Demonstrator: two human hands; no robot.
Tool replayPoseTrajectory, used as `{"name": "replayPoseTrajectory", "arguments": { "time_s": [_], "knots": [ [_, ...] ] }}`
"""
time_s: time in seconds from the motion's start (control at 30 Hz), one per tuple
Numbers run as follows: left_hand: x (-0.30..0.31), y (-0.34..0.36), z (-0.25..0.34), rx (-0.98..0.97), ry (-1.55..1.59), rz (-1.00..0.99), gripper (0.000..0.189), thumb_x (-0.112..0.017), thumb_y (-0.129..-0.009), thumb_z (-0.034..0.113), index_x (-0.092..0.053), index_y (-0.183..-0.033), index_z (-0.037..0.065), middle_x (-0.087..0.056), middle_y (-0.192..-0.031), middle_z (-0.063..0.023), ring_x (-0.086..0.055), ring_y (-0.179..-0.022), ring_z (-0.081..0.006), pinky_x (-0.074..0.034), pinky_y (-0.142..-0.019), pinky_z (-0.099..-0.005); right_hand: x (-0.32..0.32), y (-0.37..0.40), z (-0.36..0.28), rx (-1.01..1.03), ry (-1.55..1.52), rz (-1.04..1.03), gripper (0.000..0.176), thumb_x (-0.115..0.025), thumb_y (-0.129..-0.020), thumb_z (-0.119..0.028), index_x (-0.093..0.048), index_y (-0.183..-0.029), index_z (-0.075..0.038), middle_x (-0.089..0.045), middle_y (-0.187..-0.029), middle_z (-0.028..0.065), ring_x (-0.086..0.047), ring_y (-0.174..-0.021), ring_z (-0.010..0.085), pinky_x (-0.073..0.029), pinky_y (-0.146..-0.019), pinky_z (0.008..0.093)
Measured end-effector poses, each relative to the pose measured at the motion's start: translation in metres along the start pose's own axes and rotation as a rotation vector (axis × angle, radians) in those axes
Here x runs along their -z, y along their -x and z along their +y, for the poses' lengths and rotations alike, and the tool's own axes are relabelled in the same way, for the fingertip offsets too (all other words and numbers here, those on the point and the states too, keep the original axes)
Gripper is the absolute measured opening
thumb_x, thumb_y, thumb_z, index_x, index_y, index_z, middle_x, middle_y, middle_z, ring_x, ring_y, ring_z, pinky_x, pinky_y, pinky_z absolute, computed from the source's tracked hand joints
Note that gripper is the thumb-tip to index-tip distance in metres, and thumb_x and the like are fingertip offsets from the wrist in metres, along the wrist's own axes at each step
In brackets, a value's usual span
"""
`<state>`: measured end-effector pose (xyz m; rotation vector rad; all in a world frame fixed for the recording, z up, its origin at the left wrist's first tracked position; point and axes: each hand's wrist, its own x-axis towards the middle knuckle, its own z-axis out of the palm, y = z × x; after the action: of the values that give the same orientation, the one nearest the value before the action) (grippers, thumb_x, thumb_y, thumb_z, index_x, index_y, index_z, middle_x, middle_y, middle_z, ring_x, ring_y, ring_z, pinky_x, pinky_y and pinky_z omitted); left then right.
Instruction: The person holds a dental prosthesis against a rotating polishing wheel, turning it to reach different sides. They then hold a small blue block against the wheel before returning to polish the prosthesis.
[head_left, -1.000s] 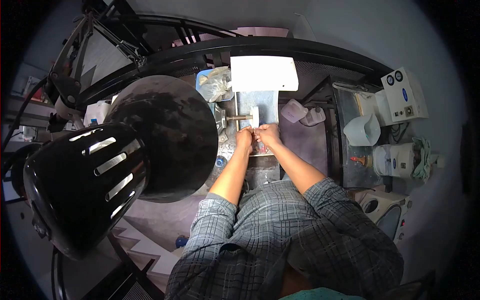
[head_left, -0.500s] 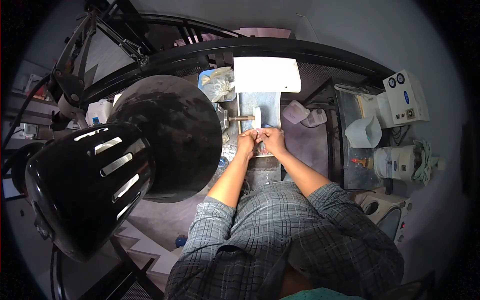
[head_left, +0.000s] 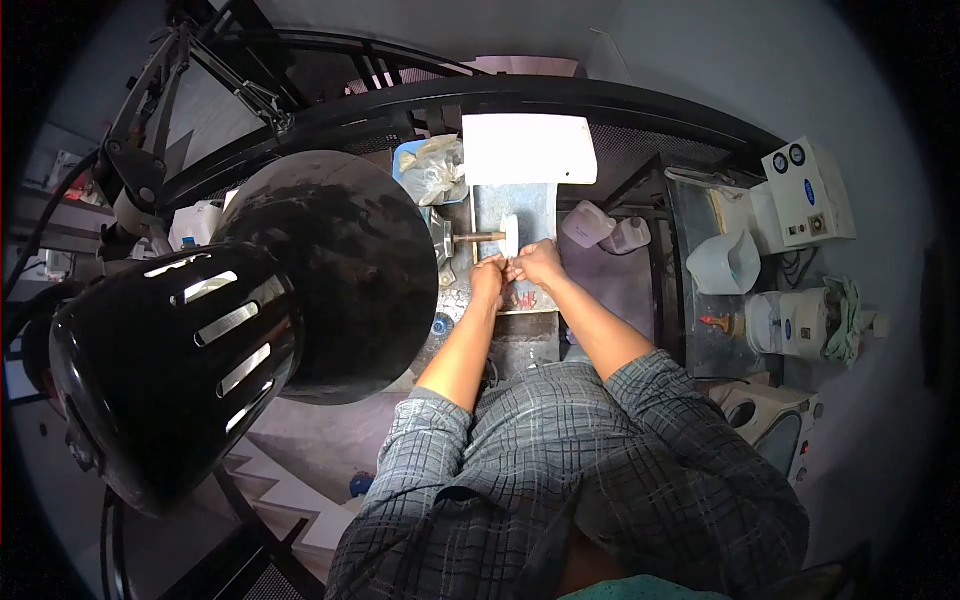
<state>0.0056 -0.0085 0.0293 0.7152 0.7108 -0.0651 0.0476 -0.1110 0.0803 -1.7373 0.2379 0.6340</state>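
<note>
My left hand (head_left: pixel 487 281) and my right hand (head_left: pixel 541 264) meet fingertip to fingertip at the near side of a white polishing wheel (head_left: pixel 512 230). The wheel sits on the shaft (head_left: pixel 480 238) of a bench lathe (head_left: pixel 438 236). Both hands are closed, pinching something too small and covered to make out. Whether it touches the wheel cannot be seen. Below the fingers, small red bits (head_left: pixel 524 300) lie in the grey tray (head_left: pixel 488 208) under the wheel.
A large black lamp (head_left: pixel 340 280) fills the left side, close to my left forearm. Behind the tray stand a white hood panel (head_left: pixel 530 150) and a blue bin (head_left: pixel 405 165) with plastic bags. To the right are jugs (head_left: pixel 588 225), a white pitcher (head_left: pixel 722 265) and a gauge-fitted machine (head_left: pixel 812 195).
My right hand has shifted up and slightly left, nearer the wheel, and its wrist has turned. The small pinkish thing seen between the fingertips before is now mostly hidden.
</note>
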Motion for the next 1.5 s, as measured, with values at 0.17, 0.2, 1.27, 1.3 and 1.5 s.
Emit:
{"name": "replayPoseTrajectory", "arguments": {
  "time_s": [0.17,0.2,1.27,1.3,1.5],
  "knots": [
    [0.007,-0.011,-0.001,0.021,-0.040,-0.042,0.010,-0.046,-0.084,-0.006,-0.053,-0.092,-0.005,-0.060,-0.077,-0.0151,-0.060,-0.060,-0.0237,-0.054,-0.055,-0.0341,-0.004,-0.001,0.006,-0.035,-0.157,0.010,0.012,-0.064,-0.072,0.005,-0.057,-0.063,0.005,-0.059,-0.059,0.0103,-0.057,-0.046,0.0148,-0.046,-0.040,0.0266],
    [0.006,-0.010,0.000,0.022,-0.039,-0.040,0.010,-0.046,-0.084,-0.006,-0.053,-0.092,-0.005,-0.060,-0.077,-0.0151,-0.060,-0.060,-0.0237,-0.054,-0.055,-0.0341,-0.005,-0.003,0.010,-0.036,-0.156,0.010,0.012,-0.064,-0.072,0.005,-0.057,-0.063,0.005,-0.059,-0.059,0.0103,-0.057,-0.046,0.0148,-0.046,-0.040,0.0266],
    [0.008,0.009,-0.006,-0.032,-0.020,-0.146,0.009,-0.054,-0.087,0.000,-0.061,-0.087,-0.005,-0.065,-0.083,-0.0136,-0.064,-0.071,-0.0212,-0.057,-0.068,-0.0341,0.017,-0.004,0.022,0.062,-0.017,-0.076,0.011,-0.063,-0.076,0.002,-0.065,-0.084,0.008,-0.066,-0.075,0.0101,-0.063,-0.059,0.0136,-0.052,-0.050,0.0250],
    [0.008,0.011,-0.003,-0.032,-0.017,-0.158,0.009,-0.053,-0.087,-0.002,-0.061,-0.086,-0.005,-0.065,-0.082,-0.0141,-0.064,-0.071,-0.0222,-0.057,-0.068,-0.0331,0.020,-0.002,0.016,0.042,0.021,-0.079,0.011,-0.063,-0.075,0.002,-0.065,-0.084,0.008,-0.066,-0.075,0.0112,-0.063,-0.059,0.0148,-0.052,-0.050,0.0261],
    [-0.002,0.014,-0.005,-0.005,-0.014,-0.118,0.010,-0.052,-0.088,-0.002,-0.061,-0.085,-0.005,-0.065,-0.080,-0.0129,-0.064,-0.068,-0.0207,-0.056,-0.065,-0.0306,0.023,0.007,0.001,-0.029,-0.075,-0.087,0.014,-0.066,-0.076,0.001,-0.064,-0.086,0.011,-0.066,-0.075,0.0152,-0.066,-0.060,0.0197,-0.053,-0.051,0.0263]
  ]
}}
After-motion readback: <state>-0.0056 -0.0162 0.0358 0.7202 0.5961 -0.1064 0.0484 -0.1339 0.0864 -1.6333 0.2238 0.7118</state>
